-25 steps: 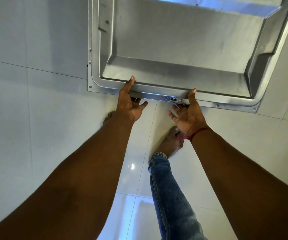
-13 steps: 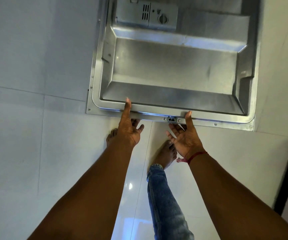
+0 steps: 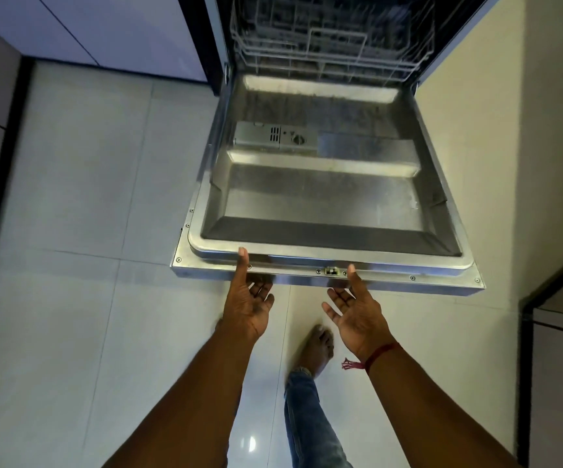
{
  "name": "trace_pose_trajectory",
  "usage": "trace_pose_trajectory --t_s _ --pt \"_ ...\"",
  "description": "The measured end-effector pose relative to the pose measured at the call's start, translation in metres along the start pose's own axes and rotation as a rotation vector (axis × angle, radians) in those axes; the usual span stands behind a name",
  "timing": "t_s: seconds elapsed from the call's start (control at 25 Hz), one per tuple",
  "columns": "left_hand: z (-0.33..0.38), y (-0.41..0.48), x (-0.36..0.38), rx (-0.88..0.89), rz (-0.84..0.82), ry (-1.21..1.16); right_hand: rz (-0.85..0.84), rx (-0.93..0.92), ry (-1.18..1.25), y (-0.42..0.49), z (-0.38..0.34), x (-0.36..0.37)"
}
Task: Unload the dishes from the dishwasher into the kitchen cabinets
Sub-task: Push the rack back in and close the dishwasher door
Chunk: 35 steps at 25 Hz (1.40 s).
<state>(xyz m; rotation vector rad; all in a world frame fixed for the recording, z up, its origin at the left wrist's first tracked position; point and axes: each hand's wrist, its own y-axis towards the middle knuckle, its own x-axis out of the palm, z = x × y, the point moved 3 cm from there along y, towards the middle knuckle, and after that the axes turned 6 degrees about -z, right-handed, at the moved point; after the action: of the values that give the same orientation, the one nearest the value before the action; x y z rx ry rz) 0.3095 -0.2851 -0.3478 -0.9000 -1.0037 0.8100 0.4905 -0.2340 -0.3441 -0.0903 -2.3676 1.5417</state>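
A pale tiled floor (image 3: 70, 265) fills the view, with cabinet fronts (image 3: 104, 28) far left and a wall (image 3: 476, 163) close along the right. The dishwasher door (image 3: 324, 204) hangs open, nearly flat, and the wire rack (image 3: 330, 45) sits inside at the far end; the dishes on it are too blurred to make out. The left hand (image 3: 248, 298) pinches the door's near rim, thumb on top and fingers beneath. The right hand (image 3: 354, 309) is spread palm up, only its thumb tip touching the edge. Let go carelessly, the door could drop and jar its hinges. A bare foot (image 3: 317, 346) stands just near of that metal edge, so a step forward risks a knock. Open floor lies left; the right side is tight.
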Motion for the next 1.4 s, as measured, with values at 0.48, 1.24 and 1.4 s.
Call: trace_pose_trajectory --t_s 0.48,1.24,1.4 --pt "0.062 -0.075 0.08 0.083 -0.049 0.056 0.008 -0.171 -0.103 -0.072 -0.079 0.04" --pt "0.155 -0.146 0.215 0.497 -0.172 0.199 0.179 -0.862 -1.453 -0.136 -0.209 0.1" --pt "0.17 -0.154 0.236 0.626 -0.291 0.441 0.218 -1.014 -1.914 -0.138 -0.236 0.1"
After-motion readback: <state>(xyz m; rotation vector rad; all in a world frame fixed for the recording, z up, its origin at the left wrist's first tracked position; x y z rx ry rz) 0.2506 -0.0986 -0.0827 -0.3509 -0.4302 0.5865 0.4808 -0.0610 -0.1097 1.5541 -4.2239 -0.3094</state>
